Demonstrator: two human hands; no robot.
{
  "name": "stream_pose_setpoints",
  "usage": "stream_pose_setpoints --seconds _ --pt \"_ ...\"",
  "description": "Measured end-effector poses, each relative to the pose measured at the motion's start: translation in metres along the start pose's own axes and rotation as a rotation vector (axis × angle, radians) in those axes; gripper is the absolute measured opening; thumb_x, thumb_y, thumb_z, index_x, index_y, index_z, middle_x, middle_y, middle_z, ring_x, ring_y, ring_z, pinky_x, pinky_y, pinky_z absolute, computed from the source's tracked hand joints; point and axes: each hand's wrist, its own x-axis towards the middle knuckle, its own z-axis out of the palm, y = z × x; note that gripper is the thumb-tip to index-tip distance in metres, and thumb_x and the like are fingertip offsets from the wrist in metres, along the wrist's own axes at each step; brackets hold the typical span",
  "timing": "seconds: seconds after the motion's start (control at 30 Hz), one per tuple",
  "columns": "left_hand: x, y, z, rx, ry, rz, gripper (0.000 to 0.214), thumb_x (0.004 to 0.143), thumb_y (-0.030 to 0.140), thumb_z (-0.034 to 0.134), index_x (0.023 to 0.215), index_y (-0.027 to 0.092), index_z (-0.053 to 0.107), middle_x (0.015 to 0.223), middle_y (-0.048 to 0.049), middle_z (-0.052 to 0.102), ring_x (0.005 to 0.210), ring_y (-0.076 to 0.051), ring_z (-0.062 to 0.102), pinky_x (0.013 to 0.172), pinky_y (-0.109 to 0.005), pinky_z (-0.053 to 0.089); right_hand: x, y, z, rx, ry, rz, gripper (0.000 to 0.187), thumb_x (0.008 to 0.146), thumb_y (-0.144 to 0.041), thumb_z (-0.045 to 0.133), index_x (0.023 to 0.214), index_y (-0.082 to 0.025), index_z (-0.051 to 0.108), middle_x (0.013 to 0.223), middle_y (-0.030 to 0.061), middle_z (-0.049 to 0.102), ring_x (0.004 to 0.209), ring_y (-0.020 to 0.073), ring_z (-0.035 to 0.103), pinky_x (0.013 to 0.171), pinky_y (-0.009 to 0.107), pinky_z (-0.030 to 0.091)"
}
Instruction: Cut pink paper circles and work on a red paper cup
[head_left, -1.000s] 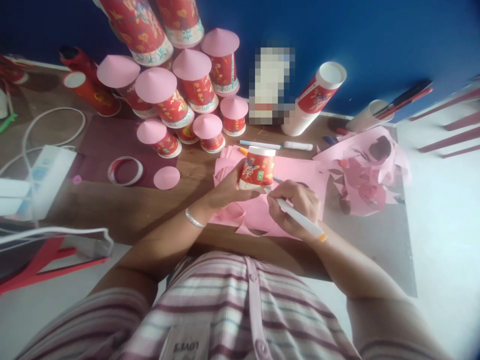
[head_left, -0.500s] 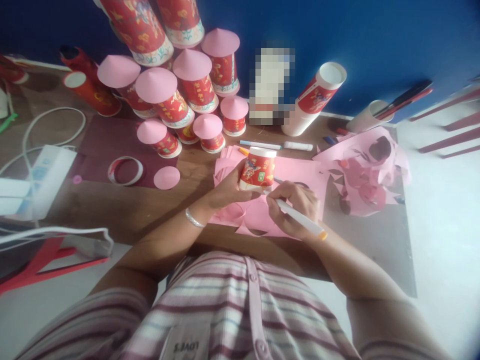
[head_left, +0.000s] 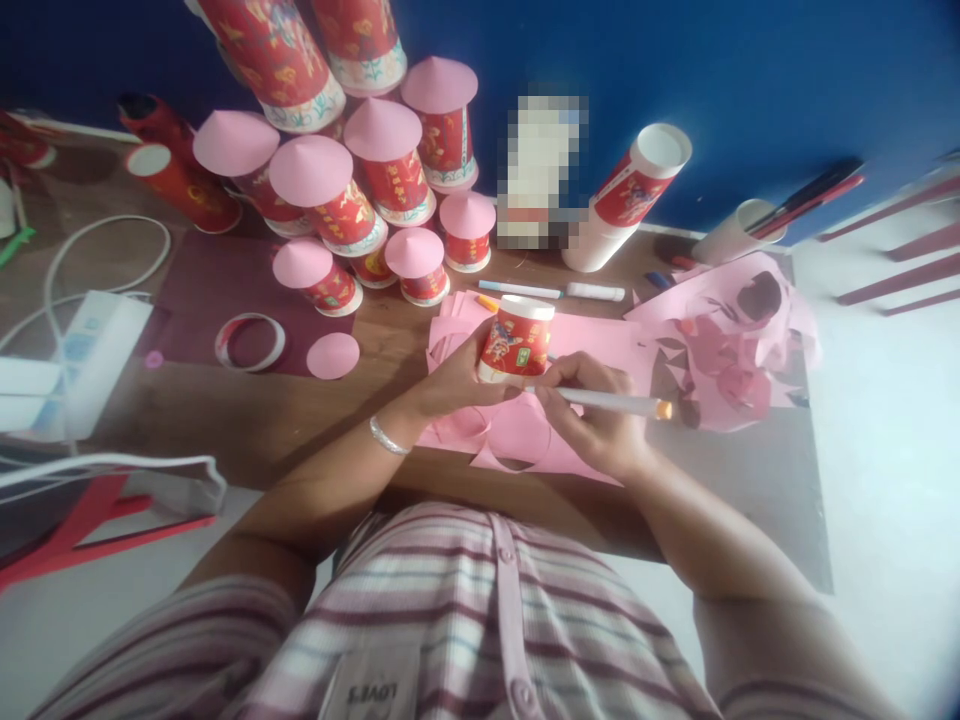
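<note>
My left hand (head_left: pixel 459 375) is closed around the lower left of a short red paper tube (head_left: pixel 517 340) with white bands at top and bottom and gold pictures. A silver bracelet circles that wrist. In my right hand (head_left: pixel 600 415) is a white marker pen (head_left: pixel 619 401) with an orange end, lying nearly level. Its tip is at the tube's lower white band; whether it touches I cannot tell. Beneath both hands lie pink paper sheets (head_left: pixel 592 340), some with circles cut or marked.
Several red tubes with pink cone tops (head_left: pixel 311 172) stand at the back left. A tape roll (head_left: pixel 251 342) and pink disc (head_left: pixel 333 356) lie left. Two pens (head_left: pixel 596 292) lie behind the sheets. Paper scraps (head_left: pixel 739 350) and a pen holder (head_left: pixel 739 230) are right.
The marker has swung from a downward slant to nearly level, its orange end moving right and up. My right hand has turned with it. The tube stays almost in place.
</note>
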Motion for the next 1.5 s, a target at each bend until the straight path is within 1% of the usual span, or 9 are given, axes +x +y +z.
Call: stream_pose_setpoints --seconds 0.23,0.47,0.53,0.6,0.7,0.8,1.1,1.33,1.5 --pt "0.0 -0.005 -0.001 0.033 -0.008 -0.002 0.088 0.071 0.034 0.095 0.145 0.025 0.049 0.135 -0.0137 0.071 0.121 -0.032 0.072 0.097 -0.044 0.06 0.001 0.004 -0.002 0.238 -0.055 0.16 0.013 0.092 -0.023 0.066 0.081 -0.021 0.06 0.064 -0.0046 0.061 0.051 0.0092 0.049 0.048 0.024 0.038" --pt "0.0 0.001 0.002 -0.26 0.009 0.006 0.079 0.069 0.037 0.096 0.135 0.032 0.053 0.129 -0.006 0.073 0.121 -0.031 0.072 0.104 -0.049 0.057 -0.003 0.017 0.004 0.475 0.125 0.034 0.018 0.099 -0.034 0.07 0.089 -0.023 0.059 0.067 -0.0044 0.063 0.053 0.0115 0.056 0.049 0.026 0.046" --pt "0.0 0.004 0.004 -0.325 -0.01 -0.004 0.076 0.07 0.035 0.096 0.133 0.032 0.054 0.127 -0.0056 0.074 0.122 -0.031 0.072 0.108 -0.053 0.056 -0.003 0.019 0.006 0.465 0.171 -0.018 0.019 0.1 -0.036 0.07 0.091 -0.024 0.059 0.071 -0.0032 0.065 0.058 0.0133 0.061 0.058 0.031 0.055" --pt "-0.001 0.006 0.006 -0.355 -0.02 -0.013 0.072 0.071 0.033 0.096 0.132 0.032 0.056 0.126 -0.0053 0.075 0.12 -0.031 0.073 0.109 -0.055 0.055 -0.003 0.02 0.006 0.459 0.185 -0.075 0.017 0.101 -0.036 0.068 0.093 -0.024 0.059 0.072 -0.0042 0.065 0.061 0.0142 0.065 0.078 0.042 0.064" --pt "0.0 0.006 0.006 -0.357 -0.005 -0.032 0.07 0.071 0.032 0.095 0.132 0.031 0.059 0.127 -0.006 0.075 0.12 -0.032 0.073 0.11 -0.055 0.054 -0.003 0.019 0.006 0.443 0.139 -0.125 0.009 0.101 -0.029 0.067 0.095 -0.024 0.061 0.073 -0.0058 0.065 0.062 0.0136 0.066 0.106 0.058 0.059" --pt "0.001 0.005 0.006 -0.335 -0.002 -0.034 0.069 0.073 0.034 0.094 0.134 0.029 0.062 0.131 -0.0069 0.074 0.125 -0.032 0.07 0.111 -0.052 0.054 -0.005 0.019 0.005 0.387 0.096 -0.153 0.004 0.099 -0.023 0.066 0.098 -0.024 0.062 0.076 -0.0057 0.067 0.065 0.0137 0.068 0.114 0.062 0.055" --pt "0.004 0.009 0.01 -0.283 -0.017 -0.013 0.059 0.085 0.038 0.086 0.138 0.029 0.062 0.142 -0.0078 0.068 0.135 -0.03 0.064 0.115 -0.05 0.051 -0.004 0.016 0.004 0.219 0.03 -0.236 0.006 0.098 -0.022 0.063 0.099 -0.027 0.059 0.076 -0.0046 0.07 0.07 0.0179 0.073 0.114 0.067 0.054" --pt "0.001 -0.003 0.004 -0.24 -0.031 -0.046 0.073 0.072 0.035 0.095 0.136 0.029 0.06 0.141 -0.009 0.069 0.134 -0.034 0.065 0.11 -0.051 0.054 -0.003 0.011 0.009 0.272 -0.003 -0.24 0.006 0.098 -0.021 0.064 0.096 -0.026 0.061 0.077 -0.0041 0.072 0.066 0.0159 0.071 0.116 0.064 0.054" --pt "0.0 0.004 0.006 -0.219 0.013 -0.101 0.082 0.065 0.035 0.1 0.134 0.025 0.057 0.135 -0.0116 0.07 0.125 -0.033 0.069 0.104 -0.048 0.058 -0.003 0.012 0.009 0.314 -0.012 -0.248 0.004 0.099 -0.024 0.065 0.096 -0.024 0.063 0.078 -0.0023 0.072 0.071 0.0172 0.075 0.105 0.056 0.062"
